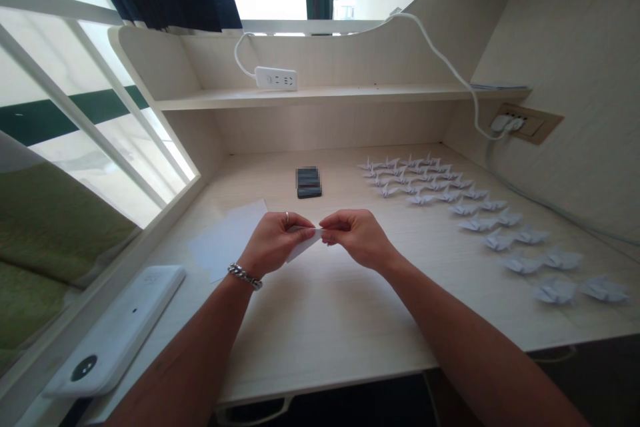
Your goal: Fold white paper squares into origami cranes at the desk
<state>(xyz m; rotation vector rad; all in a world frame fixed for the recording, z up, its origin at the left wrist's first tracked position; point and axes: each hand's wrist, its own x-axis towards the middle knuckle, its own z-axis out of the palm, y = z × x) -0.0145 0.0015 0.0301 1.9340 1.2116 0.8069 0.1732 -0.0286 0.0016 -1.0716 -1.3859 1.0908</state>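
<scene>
A small piece of folded white paper is held above the middle of the desk. My left hand, with a ring and a chain bracelet, pinches it from the left, and part of the paper hangs below those fingers. From the right, my right hand pinches the paper's other end between thumb and fingers. The fingertips of both hands almost meet. Loose white sheets lie on the desk just left of my left hand. Folded paper cranes stand in rows on the right side.
A small dark box-like object lies beyond my hands. At the left edge rests a long white device with a round dark dial. A white power strip sits on the shelf, and its cable runs toward a wall socket.
</scene>
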